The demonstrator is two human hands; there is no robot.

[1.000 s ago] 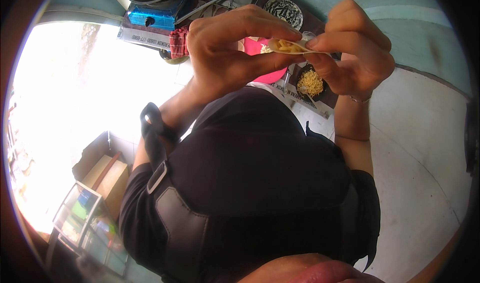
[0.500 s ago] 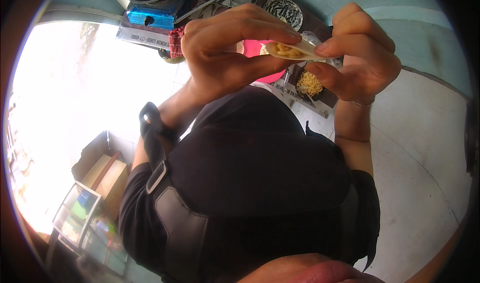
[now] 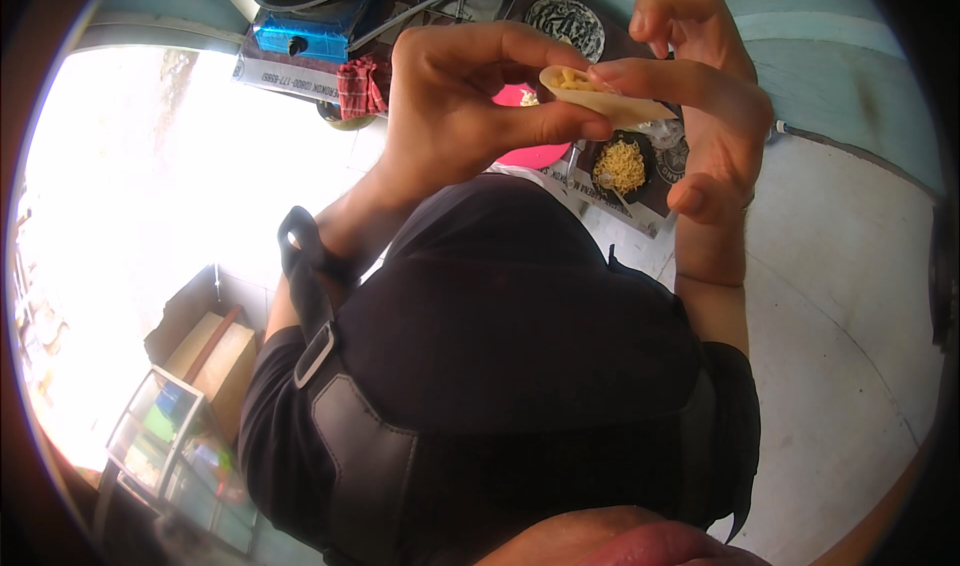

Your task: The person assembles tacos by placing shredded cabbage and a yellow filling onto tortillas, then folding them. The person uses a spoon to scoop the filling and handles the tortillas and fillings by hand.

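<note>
Aloft, filled wrapper pinched in left hand, right hand at rim

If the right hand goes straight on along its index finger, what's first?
Most likely the pale filled wrapper, held in the left hand; the right hand seems to touch it, though depth is unclear.

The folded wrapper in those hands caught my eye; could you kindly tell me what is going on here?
A person's left hand pinches a pale folded wrapper, with yellowish filling showing at its open end. The right hand lays its index finger along the wrapper, thumb apart. Beyond are a pink plate and a dark bowl of yellow shreds.
</note>
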